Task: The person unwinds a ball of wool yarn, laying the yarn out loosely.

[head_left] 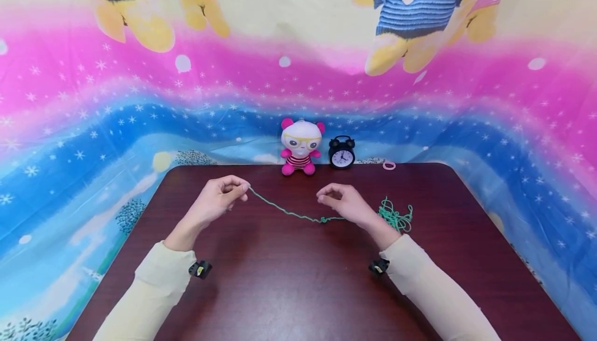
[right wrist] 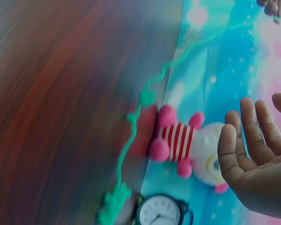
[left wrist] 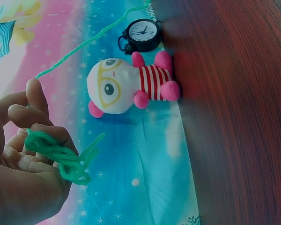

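My left hand [head_left: 221, 197] pinches a strand of green yarn [head_left: 288, 211] between thumb and fingertip. In the left wrist view, a small looped bundle of green yarn [left wrist: 61, 157] sits within the curled fingers of that hand. The strand sags to the right, through a small knot [head_left: 324, 220], and passes behind my right wrist. A loose tangle of the same yarn [head_left: 395, 216] lies on the table beyond that wrist. My right hand [head_left: 344, 201] hovers above the strand with loosely bent fingers. Its palm [right wrist: 267, 180] holds nothing in the right wrist view.
A pink and white panda plush [head_left: 300, 146] stands at the table's back edge. Beside it are a black alarm clock [head_left: 342, 153] and a pink ring-shaped band [head_left: 389, 166]. The dark wooden table [head_left: 280, 289] meets a printed cloth [head_left: 252, 102] at the back and sides.
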A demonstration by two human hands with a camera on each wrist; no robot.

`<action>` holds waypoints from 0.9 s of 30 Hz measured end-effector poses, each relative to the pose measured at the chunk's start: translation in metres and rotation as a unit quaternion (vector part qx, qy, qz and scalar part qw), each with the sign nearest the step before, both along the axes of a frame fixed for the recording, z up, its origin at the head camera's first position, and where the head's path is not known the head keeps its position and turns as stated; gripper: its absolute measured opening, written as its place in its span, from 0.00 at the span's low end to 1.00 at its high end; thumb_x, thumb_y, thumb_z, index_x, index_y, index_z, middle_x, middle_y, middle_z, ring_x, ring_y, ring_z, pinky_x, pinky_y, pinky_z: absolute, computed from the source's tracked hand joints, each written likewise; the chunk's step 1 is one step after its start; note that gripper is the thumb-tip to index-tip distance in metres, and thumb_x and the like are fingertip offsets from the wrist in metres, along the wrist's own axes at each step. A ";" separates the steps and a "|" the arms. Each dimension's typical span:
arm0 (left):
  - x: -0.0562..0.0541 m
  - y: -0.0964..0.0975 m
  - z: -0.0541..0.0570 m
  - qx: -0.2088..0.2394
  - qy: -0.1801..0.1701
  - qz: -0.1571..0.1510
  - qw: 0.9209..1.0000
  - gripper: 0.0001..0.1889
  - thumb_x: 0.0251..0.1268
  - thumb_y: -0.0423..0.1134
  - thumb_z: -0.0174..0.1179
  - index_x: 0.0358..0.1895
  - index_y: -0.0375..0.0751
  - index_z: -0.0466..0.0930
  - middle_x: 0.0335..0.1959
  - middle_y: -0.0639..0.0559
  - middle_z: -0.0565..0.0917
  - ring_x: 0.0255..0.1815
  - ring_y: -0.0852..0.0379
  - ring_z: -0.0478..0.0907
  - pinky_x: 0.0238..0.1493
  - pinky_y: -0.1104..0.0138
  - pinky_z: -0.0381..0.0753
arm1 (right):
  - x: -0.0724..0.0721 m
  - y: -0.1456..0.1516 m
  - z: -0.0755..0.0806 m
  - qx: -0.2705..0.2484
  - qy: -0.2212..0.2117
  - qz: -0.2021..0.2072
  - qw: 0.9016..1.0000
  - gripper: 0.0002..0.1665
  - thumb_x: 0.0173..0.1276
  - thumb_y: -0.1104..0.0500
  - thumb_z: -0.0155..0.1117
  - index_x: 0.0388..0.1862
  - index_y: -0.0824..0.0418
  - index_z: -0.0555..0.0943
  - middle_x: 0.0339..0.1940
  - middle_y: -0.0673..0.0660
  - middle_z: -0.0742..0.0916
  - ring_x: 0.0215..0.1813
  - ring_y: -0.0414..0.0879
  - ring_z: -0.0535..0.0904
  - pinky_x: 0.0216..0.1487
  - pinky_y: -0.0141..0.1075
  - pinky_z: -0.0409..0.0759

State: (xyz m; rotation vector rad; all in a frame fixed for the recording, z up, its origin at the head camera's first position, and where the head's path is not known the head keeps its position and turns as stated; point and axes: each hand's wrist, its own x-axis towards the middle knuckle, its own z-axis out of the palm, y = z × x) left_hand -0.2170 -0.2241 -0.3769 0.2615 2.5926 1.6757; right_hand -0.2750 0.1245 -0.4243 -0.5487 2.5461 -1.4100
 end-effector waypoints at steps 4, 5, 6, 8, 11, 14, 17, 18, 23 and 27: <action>-0.001 0.001 -0.001 -0.002 -0.001 0.000 1.000 0.14 0.74 0.47 0.59 0.49 0.39 0.82 0.28 0.57 0.84 0.20 0.61 0.65 0.21 0.69 0.66 | 0.002 -0.018 0.000 -0.003 0.012 0.021 1.000 0.09 0.72 0.49 0.65 0.47 0.49 0.85 0.43 0.51 0.88 0.46 0.50 0.82 0.46 0.39 0.81; -0.001 0.002 -0.001 -0.003 -0.001 -0.001 1.000 0.14 0.74 0.47 0.59 0.49 0.39 0.82 0.28 0.56 0.84 0.20 0.61 0.66 0.21 0.69 0.67 | 0.003 -0.022 0.000 -0.003 0.013 0.024 1.000 0.09 0.72 0.49 0.65 0.47 0.48 0.85 0.43 0.51 0.88 0.45 0.49 0.82 0.46 0.39 0.81; -0.001 0.002 -0.002 -0.004 -0.001 0.000 1.000 0.14 0.74 0.47 0.59 0.49 0.40 0.82 0.28 0.56 0.84 0.20 0.61 0.66 0.21 0.69 0.67 | 0.004 -0.025 0.001 -0.003 0.013 0.026 1.000 0.09 0.71 0.49 0.65 0.47 0.48 0.85 0.43 0.50 0.88 0.45 0.48 0.82 0.46 0.39 0.81; -0.001 0.003 -0.002 -0.005 -0.001 -0.001 1.000 0.14 0.74 0.47 0.59 0.49 0.40 0.82 0.28 0.56 0.84 0.20 0.61 0.66 0.21 0.69 0.67 | 0.005 -0.032 0.002 -0.003 0.011 0.028 1.000 0.09 0.71 0.48 0.66 0.47 0.47 0.85 0.42 0.49 0.88 0.46 0.46 0.82 0.47 0.39 0.81; -0.001 0.004 -0.002 -0.005 -0.002 -0.002 1.000 0.15 0.73 0.47 0.59 0.49 0.39 0.82 0.29 0.56 0.84 0.20 0.61 0.66 0.21 0.69 0.67 | 0.006 -0.043 0.003 -0.005 0.006 0.033 0.999 0.09 0.70 0.48 0.66 0.47 0.46 0.85 0.43 0.48 0.88 0.48 0.45 0.83 0.49 0.39 0.82; 0.000 0.005 -0.001 -0.004 -0.003 -0.002 1.000 0.15 0.73 0.47 0.59 0.49 0.39 0.82 0.29 0.56 0.84 0.20 0.61 0.66 0.20 0.69 0.66 | 0.008 -0.053 0.004 -0.011 0.002 0.039 0.999 0.10 0.70 0.49 0.66 0.47 0.47 0.85 0.43 0.48 0.88 0.48 0.44 0.83 0.48 0.38 0.82; 0.000 0.006 0.000 -0.002 -0.002 -0.004 1.000 0.15 0.73 0.47 0.59 0.50 0.39 0.82 0.29 0.55 0.84 0.20 0.60 0.66 0.20 0.69 0.66 | 0.009 -0.062 0.004 -0.026 -0.003 0.048 0.998 0.11 0.70 0.49 0.67 0.48 0.49 0.86 0.42 0.49 0.88 0.45 0.48 0.84 0.43 0.38 0.83; 0.000 0.007 0.000 -0.001 -0.003 -0.005 1.000 0.15 0.73 0.46 0.59 0.50 0.38 0.82 0.29 0.55 0.85 0.20 0.60 0.66 0.20 0.69 0.67 | 0.009 -0.065 0.003 -0.031 -0.004 0.052 0.998 0.11 0.70 0.49 0.67 0.48 0.49 0.86 0.42 0.50 0.88 0.44 0.49 0.84 0.42 0.38 0.83; 0.000 0.010 -0.001 0.008 -0.007 -0.012 1.000 0.16 0.73 0.45 0.59 0.52 0.35 0.82 0.28 0.56 0.85 0.20 0.60 0.68 0.21 0.69 0.69 | 0.008 -0.080 -0.002 -0.030 0.016 0.072 0.997 0.14 0.69 0.47 0.67 0.50 0.49 0.86 0.42 0.48 0.89 0.43 0.48 0.86 0.42 0.37 0.83; 0.000 0.011 -0.002 0.014 -0.007 -0.014 1.000 0.15 0.73 0.44 0.60 0.51 0.36 0.82 0.28 0.55 0.85 0.20 0.58 0.69 0.21 0.68 0.70 | 0.010 -0.091 -0.001 -0.021 0.041 0.078 0.996 0.13 0.69 0.46 0.67 0.50 0.46 0.86 0.43 0.44 0.89 0.47 0.39 0.84 0.48 0.37 0.82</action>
